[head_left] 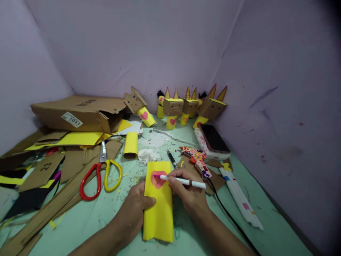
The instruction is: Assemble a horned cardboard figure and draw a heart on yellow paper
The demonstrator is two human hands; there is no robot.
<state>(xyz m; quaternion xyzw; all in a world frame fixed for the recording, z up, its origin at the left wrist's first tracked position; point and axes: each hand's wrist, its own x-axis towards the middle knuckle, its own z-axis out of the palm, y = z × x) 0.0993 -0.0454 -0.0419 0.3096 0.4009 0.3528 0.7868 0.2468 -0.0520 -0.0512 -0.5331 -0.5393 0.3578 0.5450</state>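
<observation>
A yellow paper-wrapped tube (159,209) lies on the green table in front of me, with a pink heart (157,180) drawn near its far end. My left hand (134,209) grips the tube's left side, thumb on top. My right hand (188,193) holds a white marker (183,181) with a pink tip. The tip touches the heart.
Red-and-yellow scissors (100,174) lie left, among cardboard strips and a torn box (77,113). A second yellow tube (130,145) sits behind. Several cardboard-headed figures (173,108) stand along the back wall. A phone (213,138), a glue gun (198,161) and glue sticks (241,199) are on the right.
</observation>
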